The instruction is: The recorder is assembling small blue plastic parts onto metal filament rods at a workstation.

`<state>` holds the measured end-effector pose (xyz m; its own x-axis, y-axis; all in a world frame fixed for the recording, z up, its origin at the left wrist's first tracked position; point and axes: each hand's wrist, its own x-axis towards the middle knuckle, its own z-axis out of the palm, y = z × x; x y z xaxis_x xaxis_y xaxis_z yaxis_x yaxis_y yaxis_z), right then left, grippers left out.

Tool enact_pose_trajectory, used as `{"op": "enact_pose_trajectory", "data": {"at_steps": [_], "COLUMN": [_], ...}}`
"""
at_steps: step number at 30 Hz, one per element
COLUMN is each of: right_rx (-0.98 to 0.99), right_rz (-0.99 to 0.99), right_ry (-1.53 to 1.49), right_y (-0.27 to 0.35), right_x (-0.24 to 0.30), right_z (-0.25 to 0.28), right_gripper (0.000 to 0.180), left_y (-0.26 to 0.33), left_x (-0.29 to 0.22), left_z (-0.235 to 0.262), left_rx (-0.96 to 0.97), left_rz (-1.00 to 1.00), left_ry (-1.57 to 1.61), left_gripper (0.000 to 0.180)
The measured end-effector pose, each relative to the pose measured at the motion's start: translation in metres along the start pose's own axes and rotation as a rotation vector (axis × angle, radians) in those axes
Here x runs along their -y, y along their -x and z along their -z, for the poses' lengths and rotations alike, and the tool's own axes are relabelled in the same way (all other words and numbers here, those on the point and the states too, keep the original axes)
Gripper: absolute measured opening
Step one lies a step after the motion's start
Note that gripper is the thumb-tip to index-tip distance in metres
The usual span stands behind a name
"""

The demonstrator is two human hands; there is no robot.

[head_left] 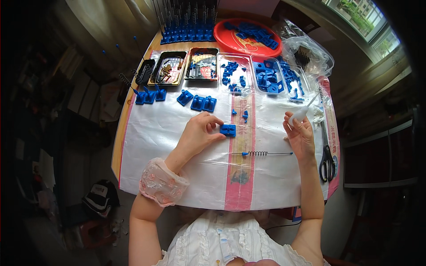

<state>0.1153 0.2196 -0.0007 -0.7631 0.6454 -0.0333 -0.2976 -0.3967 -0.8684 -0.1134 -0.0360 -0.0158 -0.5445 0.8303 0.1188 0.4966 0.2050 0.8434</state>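
My left hand (200,131) pinches the left edge of a small blue plastic base (228,130) lying on the white sheet (186,177). In my right hand (301,137) is a small white squeeze bottle (298,115), its thin nozzle pointing up and to the right. Nearer to me a dark wire spring (258,154) lies crosswise, with a blue cone on its left part and a blue tip at its right end. Two small blue pieces (245,115) lie just beyond the base. Farther left sit several assembled blue bases (204,103).
Along the back stand black trays (184,71) and clear trays (284,84) of small parts. Behind them are a red bowl (222,39) of blue parts and rows of blue bases with upright springs (188,35). Black-handled scissors (327,166) lie at the right edge.
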Motion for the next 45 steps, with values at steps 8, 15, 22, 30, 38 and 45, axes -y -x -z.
{"op": "enact_pose_trajectory", "data": {"at_steps": [8,15,22,30,38,45], "right_rx": [-0.143,-0.178,-0.171,-0.153,-0.144,-0.160], "right_rz": [0.209,0.343,0.267,0.251,0.261,0.361], "right_ry": [0.578,1.061,1.274,1.257,1.245,1.233], "right_y": [-0.008,-0.011,-0.009,-0.013,-0.007,0.018], "right_x": [0.007,-0.010,-0.020,-0.024,-0.013,0.012], "right_z": [0.003,0.003,-0.004,-0.009,-0.018,-0.030], "right_gripper": [0.022,0.026,0.025,0.026,0.035,0.031], "left_y": [0.000,0.002,0.000,0.008,0.015,0.019], "left_x": [0.001,-0.007,-0.005,-0.030,-0.052,-0.048], "left_z": [-0.001,-0.001,-0.007,0.011,-0.007,-0.019], "left_rx": [-0.005,0.008,0.010,-0.198,-0.212,-0.161], "left_rz": [-0.013,-0.003,-0.050,-0.056,-0.267,-0.335], "left_ry": [-0.003,-0.057,-0.071,-0.174,-0.164,-0.184], "left_gripper": [0.039,0.038,0.050,0.040,0.015,0.011]}}
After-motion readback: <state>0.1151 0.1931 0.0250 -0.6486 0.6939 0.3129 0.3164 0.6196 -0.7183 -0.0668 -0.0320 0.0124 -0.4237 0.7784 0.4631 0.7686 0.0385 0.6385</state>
